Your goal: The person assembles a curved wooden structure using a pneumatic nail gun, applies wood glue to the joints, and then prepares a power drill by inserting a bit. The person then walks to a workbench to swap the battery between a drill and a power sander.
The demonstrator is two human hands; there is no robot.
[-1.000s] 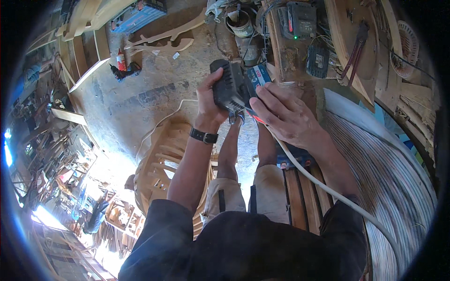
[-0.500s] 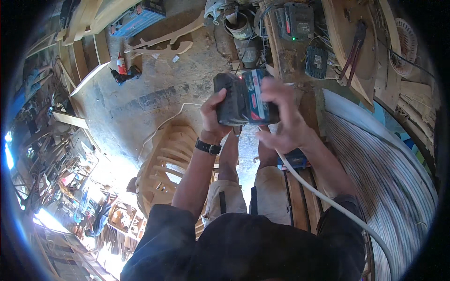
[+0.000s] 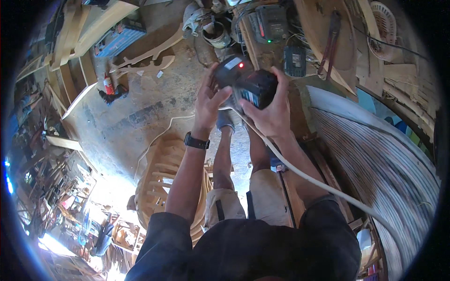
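Note:
My left hand (image 3: 208, 105) is closed around a dark battery charger (image 3: 228, 70) with a glowing red light on top. In my right hand (image 3: 275, 116) is a black power tool battery (image 3: 261, 88), thumb on its near side, fingers round its far end. The battery sits at an angle right beside the charger; motion blur hides whether they still touch. Both are held up in front of me, above the floor. A pale thick cable (image 3: 300, 171) runs from near the hands, past my right forearm, to the lower right.
Beyond the hands stand another charger (image 3: 273, 23) with a green light, a battery (image 3: 295, 61) and red-handled cutters (image 3: 331, 44). A slatted wooden frame (image 3: 161, 171) is by my left arm, a striped pad (image 3: 370, 150) on the right. A drill (image 3: 115, 95) lies on the floor.
The battery was lying flat against the charger; now my right hand grips it and it is turned away at an angle. The charger has tilted, showing its red light clearly.

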